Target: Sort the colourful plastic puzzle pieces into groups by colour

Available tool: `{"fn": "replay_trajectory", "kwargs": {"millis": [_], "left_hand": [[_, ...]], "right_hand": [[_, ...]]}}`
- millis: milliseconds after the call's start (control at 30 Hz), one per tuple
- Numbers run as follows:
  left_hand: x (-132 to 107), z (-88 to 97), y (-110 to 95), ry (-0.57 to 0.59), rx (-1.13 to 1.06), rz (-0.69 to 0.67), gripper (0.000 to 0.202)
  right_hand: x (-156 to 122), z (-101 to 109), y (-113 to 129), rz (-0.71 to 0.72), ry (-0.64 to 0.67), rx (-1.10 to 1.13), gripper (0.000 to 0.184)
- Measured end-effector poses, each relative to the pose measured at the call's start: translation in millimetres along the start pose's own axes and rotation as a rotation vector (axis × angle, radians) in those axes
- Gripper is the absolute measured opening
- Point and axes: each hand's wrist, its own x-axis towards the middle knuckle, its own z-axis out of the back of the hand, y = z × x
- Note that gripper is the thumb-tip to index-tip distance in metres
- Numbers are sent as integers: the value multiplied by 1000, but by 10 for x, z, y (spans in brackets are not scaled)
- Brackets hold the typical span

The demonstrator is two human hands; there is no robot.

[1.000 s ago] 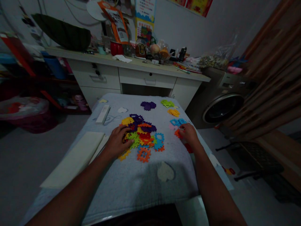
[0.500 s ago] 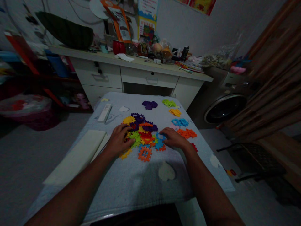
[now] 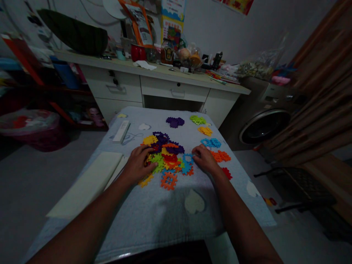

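On the cloth-covered table [image 3: 170, 209] lies a pile of flat, notched plastic building pieces in several colours. My left hand [image 3: 138, 163] rests at the pile's left side, thumb and fingers apart, touching the green pieces [image 3: 158, 161] and yellow ones. To the right of the pile is my right hand [image 3: 204, 158], its fingers bent and slightly apart at the edge of a blue notched piece [image 3: 187, 167]; no firm hold shows. An orange window-shaped piece [image 3: 168, 180] lies at the pile's front. Purple pieces [image 3: 161, 138] are at its back.
Sorted groups lie farther out: purple [image 3: 175, 122], green [image 3: 198, 119], yellow [image 3: 205, 131], blue [image 3: 211, 142], orange [image 3: 220, 156] and red [image 3: 227, 173]. A white box [image 3: 121, 132] and a pale folded sheet [image 3: 86, 185] are at left. Behind stands a cluttered desk [image 3: 121, 84].
My right hand has shifted a little to the right, away from the pile, exposing more of the blue piece and the red group. My left hand has hardly moved.
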Motion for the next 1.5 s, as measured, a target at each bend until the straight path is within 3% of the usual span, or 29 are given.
{"fn": "replay_trajectory", "kwargs": {"millis": [133, 233, 433, 633, 967, 1267, 1500], "left_hand": [[-3, -10, 14, -1, 1, -3, 51], [-3, -17, 23, 1, -2, -3, 52], [-2, -8, 13, 11, 11, -1, 53], [-6, -26, 30, 6, 13, 8, 54], [-1, -18, 10, 10, 8, 7, 53], [-1, -8, -6, 22, 13, 13, 53], [6, -17, 6, 17, 13, 9, 52]], "right_hand": [[-12, -16, 8, 39, 86, -72, 34], [-22, -27, 25, 35, 172, -117, 34], [-42, -9, 97, -7, 101, -71, 32], [-97, -22, 259, -62, 187, 35, 44], [-100, 3, 323, 41, 194, -137, 10], [-121, 7, 339, 33, 201, -73, 8], [-134, -38, 349, 40, 186, -228, 14]]}}
